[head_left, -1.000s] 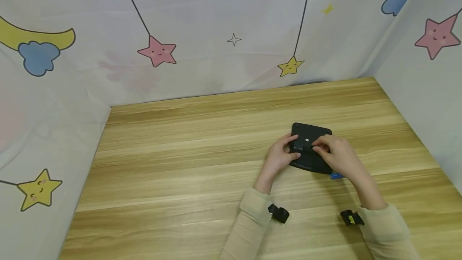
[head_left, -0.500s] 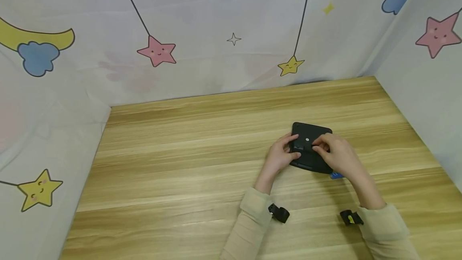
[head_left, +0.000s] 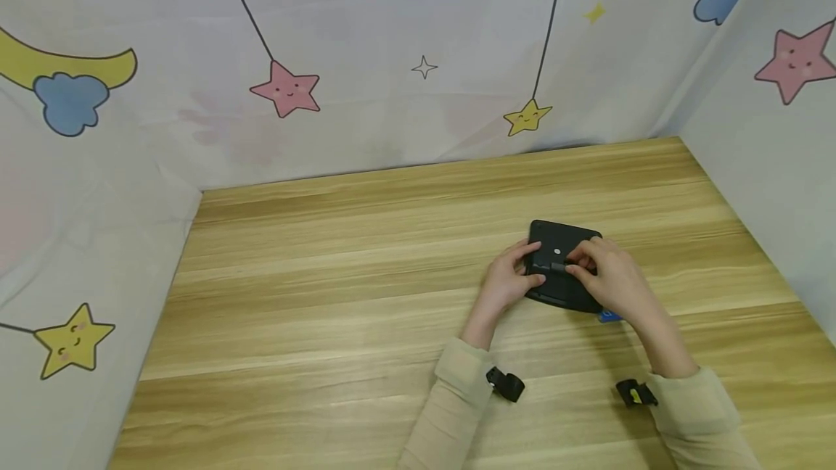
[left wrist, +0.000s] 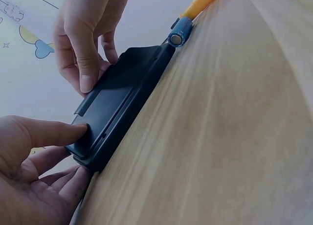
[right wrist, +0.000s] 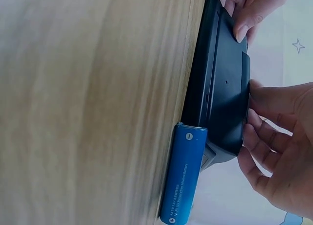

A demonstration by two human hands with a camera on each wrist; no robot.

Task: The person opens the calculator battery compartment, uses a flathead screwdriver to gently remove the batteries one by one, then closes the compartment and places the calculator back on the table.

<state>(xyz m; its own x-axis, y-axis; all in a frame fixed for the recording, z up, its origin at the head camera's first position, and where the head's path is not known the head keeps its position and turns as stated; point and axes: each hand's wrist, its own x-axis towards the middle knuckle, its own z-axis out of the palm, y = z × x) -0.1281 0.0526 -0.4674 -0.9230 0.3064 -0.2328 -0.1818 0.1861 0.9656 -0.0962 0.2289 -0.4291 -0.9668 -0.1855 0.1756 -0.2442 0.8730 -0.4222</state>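
Note:
A black plastic device (head_left: 562,292) lies back side up on the table, a small pale spot on its back. My left hand (head_left: 504,280) grips its left edge, thumb on top and fingers at the side in the left wrist view. At the middle of the back, my right hand (head_left: 610,274) pinches a narrow raised strip (head_left: 558,267), which looks like the edge of a cover; its fingertips partly hide it. A blue alkaline battery (right wrist: 183,173) lies against the device's near right edge, mostly hidden from the head view.
An orange rod-like thing (left wrist: 201,4) shows beyond the battery in the left wrist view; its kind is unclear. The wood-grain table (head_left: 313,296) is enclosed by white printed cloth (head_left: 366,114) at the back and sides. Black straps (head_left: 506,384) sit at both cuffs.
Both hands keep their places on the device. The raised strip under the right fingertips now shows more plainly and lighter than half a second ago. The head view has shifted slightly.

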